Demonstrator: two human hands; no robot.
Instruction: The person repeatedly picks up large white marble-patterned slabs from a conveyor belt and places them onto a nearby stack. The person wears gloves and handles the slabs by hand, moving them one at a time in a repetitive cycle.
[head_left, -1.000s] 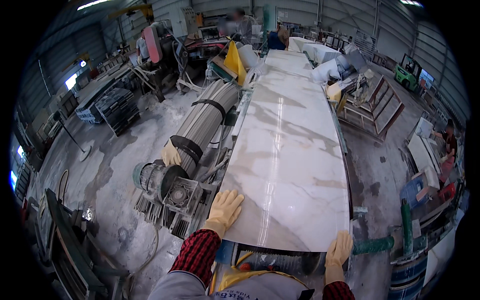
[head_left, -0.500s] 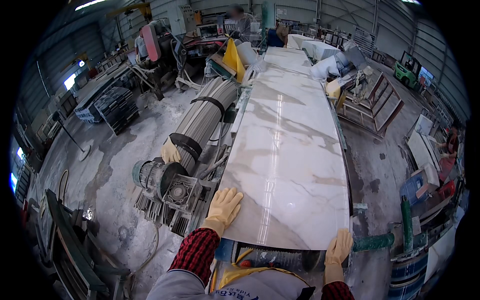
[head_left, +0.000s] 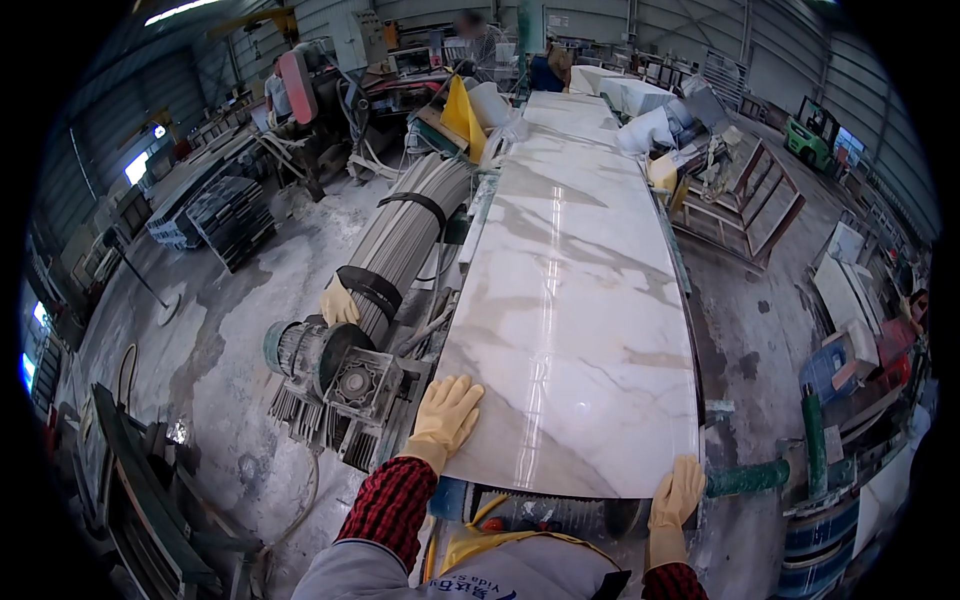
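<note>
Pressing flat with left hand [head_left: 443, 412] open-palmed on near-left corner of marble slab [head_left: 573, 310], right hand [head_left: 678, 490] gripping near-right edge; hands barely shifting since earlier, slab lying lengthwise on conveyor line, suggesting steadying.

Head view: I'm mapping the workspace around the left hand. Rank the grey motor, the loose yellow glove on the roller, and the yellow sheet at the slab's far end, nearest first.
From the left hand, resting on the marble slab:
1. Grey motor, just to its left, beside the slab's near corner.
2. Loose yellow glove, farther left and ahead, on the roller.
3. Yellow sheet, far ahead, near the slab's far end.
</note>
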